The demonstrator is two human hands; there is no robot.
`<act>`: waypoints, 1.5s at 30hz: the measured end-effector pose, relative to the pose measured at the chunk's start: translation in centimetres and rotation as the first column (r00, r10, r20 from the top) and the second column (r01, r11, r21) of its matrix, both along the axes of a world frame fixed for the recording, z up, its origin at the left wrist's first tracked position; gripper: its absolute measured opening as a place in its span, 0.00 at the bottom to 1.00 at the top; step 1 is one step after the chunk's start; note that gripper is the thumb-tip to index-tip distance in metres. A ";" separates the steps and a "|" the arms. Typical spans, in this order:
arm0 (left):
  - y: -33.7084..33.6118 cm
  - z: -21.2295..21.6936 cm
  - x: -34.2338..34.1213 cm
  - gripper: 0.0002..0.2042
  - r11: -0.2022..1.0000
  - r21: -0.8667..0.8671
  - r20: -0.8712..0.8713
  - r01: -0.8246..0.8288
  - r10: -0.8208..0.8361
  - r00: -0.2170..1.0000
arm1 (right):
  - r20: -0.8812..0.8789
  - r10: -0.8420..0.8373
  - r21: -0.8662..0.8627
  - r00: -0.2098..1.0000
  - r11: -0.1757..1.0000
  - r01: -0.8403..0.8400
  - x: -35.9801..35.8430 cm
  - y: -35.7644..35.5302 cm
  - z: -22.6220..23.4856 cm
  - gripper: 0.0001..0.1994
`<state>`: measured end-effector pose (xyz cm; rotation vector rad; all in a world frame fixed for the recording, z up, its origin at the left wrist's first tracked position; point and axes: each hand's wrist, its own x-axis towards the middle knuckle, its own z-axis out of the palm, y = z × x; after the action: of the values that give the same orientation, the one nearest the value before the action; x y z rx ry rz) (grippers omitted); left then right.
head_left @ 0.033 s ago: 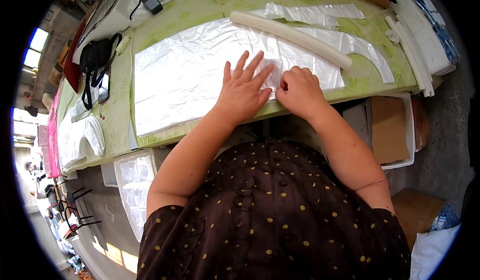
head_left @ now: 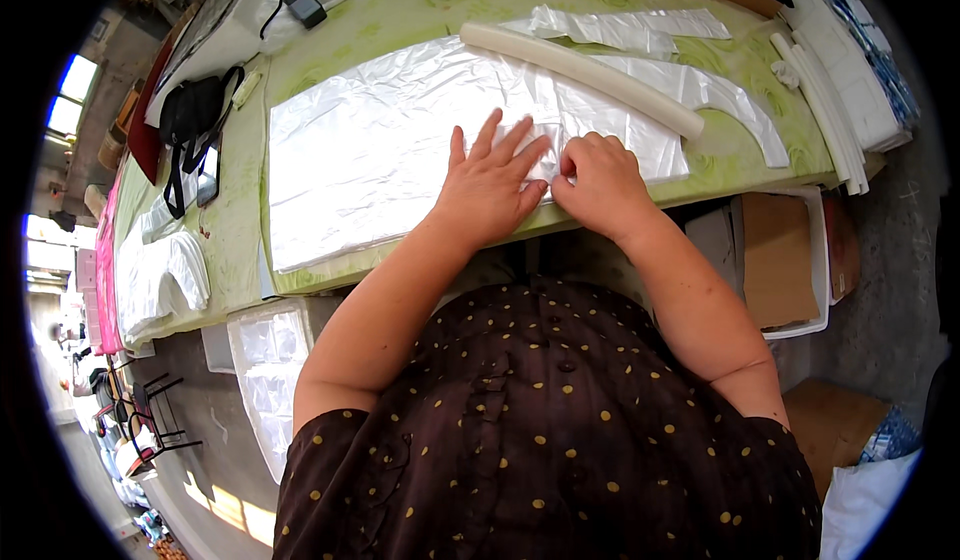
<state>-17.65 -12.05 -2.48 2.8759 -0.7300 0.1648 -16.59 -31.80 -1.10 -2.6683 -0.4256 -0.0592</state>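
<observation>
A large sheet of shiny white fabric [head_left: 380, 160] lies spread on a table with a green patterned cover [head_left: 240, 230]. My left hand [head_left: 490, 188] rests flat on the sheet near its right front part, fingers spread. Right beside it, my right hand [head_left: 602, 185] has its fingers curled and pinches the fabric at a fold next to the left fingertips. A long white tube [head_left: 580, 78] lies slanted across the sheet just beyond both hands. Cut white fabric pieces [head_left: 640, 28] and a curved piece [head_left: 745, 110] lie farther back and to the right.
A black bag [head_left: 190, 120] and a black charger [head_left: 300, 5] sit at the table's left and far end. Long white strips [head_left: 830, 90] lie along the right edge. Folded white cloth [head_left: 165, 275] lies at the left. Below stand a cardboard box [head_left: 780, 260] and a clear plastic bin [head_left: 265, 370].
</observation>
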 end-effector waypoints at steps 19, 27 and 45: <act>0.8 -3.0 -11.7 0.20 -0.073 -0.452 -0.798 -0.889 -0.411 0.440 | 0.053 0.228 -0.014 0.972 0.974 -0.227 -2.8 1.3 1.3 0.18; 0.9 -3.9 -13.1 0.15 -0.252 -0.520 -0.654 -0.816 -0.497 0.570 | -0.252 0.291 0.664 0.923 0.746 -0.054 -8.6 2.8 -0.1 0.16; 12.0 -2.5 -18.2 0.07 -0.173 -0.770 -0.631 -0.614 0.062 0.773 | -0.401 0.435 0.834 0.806 0.538 0.125 -9.3 6.9 -1.5 0.10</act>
<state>-35.88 -0.04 -4.99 1.3186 0.3719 0.0991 -25.90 -24.85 -2.60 -1.5359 -0.3203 0.4856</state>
